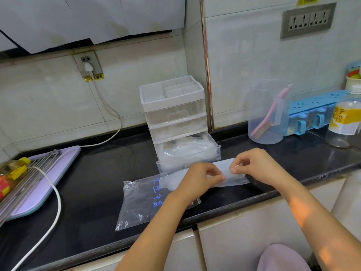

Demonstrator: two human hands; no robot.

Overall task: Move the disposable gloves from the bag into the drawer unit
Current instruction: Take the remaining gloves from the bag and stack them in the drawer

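Head cam: black counter (93, 184) is occupied by drawer unit (173, 108), bottom drawer (168, 166) pulled out w/ gloves (187, 149) piled inside. Just in front, bag (140, 200) is laid flat. One glove (234, 179) is pinched btwn curled fingertips of L hand (199, 178) & R hand (254, 165), above bag's right end.

Home kitchen: black countertop (97, 173), tiled wall (48, 98), seasoning box (312, 114), oil bottle (11, 173).
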